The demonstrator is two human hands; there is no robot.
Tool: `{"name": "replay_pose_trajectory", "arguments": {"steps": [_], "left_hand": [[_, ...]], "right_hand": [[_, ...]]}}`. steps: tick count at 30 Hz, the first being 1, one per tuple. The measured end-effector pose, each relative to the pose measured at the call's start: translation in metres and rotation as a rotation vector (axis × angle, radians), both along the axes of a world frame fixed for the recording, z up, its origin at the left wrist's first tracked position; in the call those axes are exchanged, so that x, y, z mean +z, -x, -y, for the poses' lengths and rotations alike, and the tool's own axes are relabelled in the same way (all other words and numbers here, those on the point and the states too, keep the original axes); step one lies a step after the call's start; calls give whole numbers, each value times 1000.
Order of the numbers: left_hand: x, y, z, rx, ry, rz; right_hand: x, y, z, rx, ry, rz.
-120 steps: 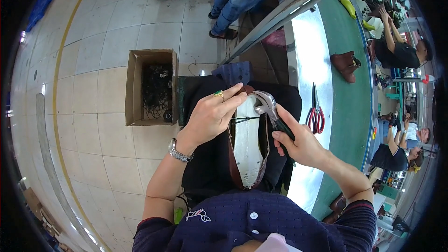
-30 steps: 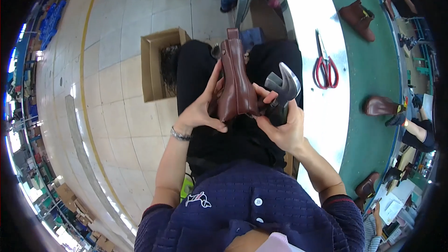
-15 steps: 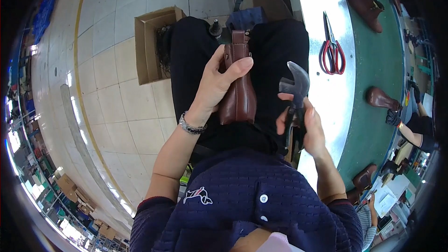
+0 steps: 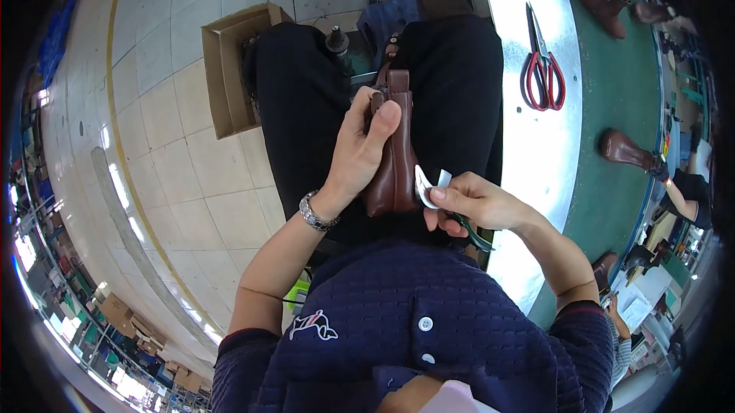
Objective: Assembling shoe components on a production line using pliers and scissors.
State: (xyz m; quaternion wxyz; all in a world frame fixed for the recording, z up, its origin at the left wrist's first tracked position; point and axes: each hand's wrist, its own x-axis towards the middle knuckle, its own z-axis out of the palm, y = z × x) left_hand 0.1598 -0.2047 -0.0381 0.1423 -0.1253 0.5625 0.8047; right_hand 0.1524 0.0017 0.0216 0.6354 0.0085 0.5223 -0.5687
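My left hand (image 4: 358,141) grips a brown leather boot (image 4: 396,187) between my thighs, thumb across its upper part and fingers around the left side. The boot's rounded toe end is toward me and its strap end away. In my right hand (image 4: 486,202) is a pair of lasting pincers (image 4: 429,192) with dark green handles. The fingers are closed around it below the bright curved head. The pincers' tip is at the boot's right side near the toe; whether it touches the leather I cannot tell.
Red-handled scissors (image 4: 541,57) lie on the shiny metal ledge (image 4: 524,176) at my right. Beyond it, the green surface (image 4: 586,183) bears a brown boot (image 4: 601,3) and another (image 4: 624,146) near a co-worker's gloved hand (image 4: 661,169). An open cardboard box (image 4: 218,84) stands left of my knee.
My right hand has moved left toward the boot and turned the pincers, so their head now points left at its side. The boot has shifted slightly nearer and tilted.
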Motion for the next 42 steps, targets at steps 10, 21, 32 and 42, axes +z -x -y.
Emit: {"name": "replay_pose_trajectory", "arguments": {"steps": [10,21,32,42], "left_hand": [[1,-13,-1,-9,209,-58],[1,-7,3,64,125,-17],[-4,5,8,32,14,-57],[-1,-9,3,-31,60,-68]], "right_hand": [[15,11,7,449,-142,-485],[32,9,29,286,-241,-391],[28,7,22,242,-313,-657],[6,7,14,211,-103,-151]]}}
